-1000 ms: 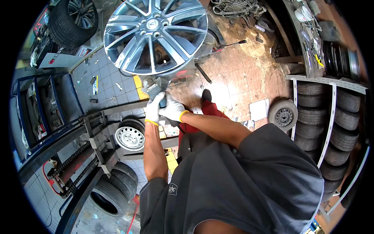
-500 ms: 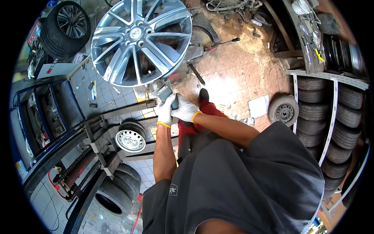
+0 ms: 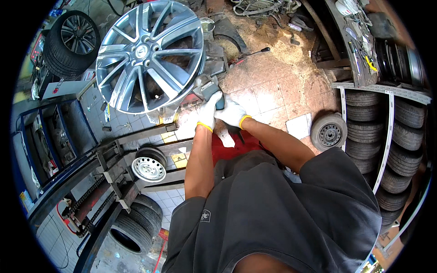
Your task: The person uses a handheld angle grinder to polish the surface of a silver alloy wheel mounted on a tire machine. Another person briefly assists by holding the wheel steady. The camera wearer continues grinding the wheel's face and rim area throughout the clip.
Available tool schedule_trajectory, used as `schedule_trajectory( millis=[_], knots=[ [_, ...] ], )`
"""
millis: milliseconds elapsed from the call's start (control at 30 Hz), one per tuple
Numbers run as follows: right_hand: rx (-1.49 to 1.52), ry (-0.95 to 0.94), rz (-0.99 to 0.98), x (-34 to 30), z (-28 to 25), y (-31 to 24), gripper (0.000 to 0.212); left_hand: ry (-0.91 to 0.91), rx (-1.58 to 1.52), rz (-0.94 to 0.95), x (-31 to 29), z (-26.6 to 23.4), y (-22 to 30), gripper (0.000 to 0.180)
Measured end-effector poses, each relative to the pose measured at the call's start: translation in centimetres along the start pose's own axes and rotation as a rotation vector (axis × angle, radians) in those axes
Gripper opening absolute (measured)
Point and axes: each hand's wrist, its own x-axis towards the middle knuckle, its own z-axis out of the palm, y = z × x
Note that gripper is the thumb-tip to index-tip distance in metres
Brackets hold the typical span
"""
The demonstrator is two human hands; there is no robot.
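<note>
A large silver-grey alloy wheel rim [image 3: 142, 52] stands tilted in front of me, with no tyre on it. Both gloved hands close round a blocky grey-blue power sander [image 3: 207, 89] at the rim's lower right edge. My left hand [image 3: 209, 109] wraps its near side, and my right hand [image 3: 232, 112] grips the body from the right. Whether the sander touches the rim or sits just off it, I cannot tell. My gloves hide much of its handle.
A white steel wheel [image 3: 149, 168] lies by the metal frame at left, above stacked tyres [image 3: 132, 232]. At right are a small wheel [image 3: 328, 132], tyre racks [image 3: 364, 123] and a tool-strewn bench [image 3: 355, 50]. A blue-edged shelf [image 3: 59, 136] stands far left.
My hands and the sander have moved right and away from me, from the rim's bottom edge round to its lower right. In the view the rim sits further left and lower.
</note>
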Motion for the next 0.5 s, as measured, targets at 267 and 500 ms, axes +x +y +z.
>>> schedule_trajectory(
  millis=[267, 500],
  knots=[
    [0.059, 0.068, -0.024, 2.5, -4.4, -0.2, 0.079, -0.047, 0.029, 0.009, 5.2, 2.9, 0.9, 0.045],
    [-0.017, -0.022, -0.009, 2.9, -4.0, 1.1, 0.079, -0.050, -0.077, -0.041, 3.9, 2.6, 0.0, 0.033]
  ],
)
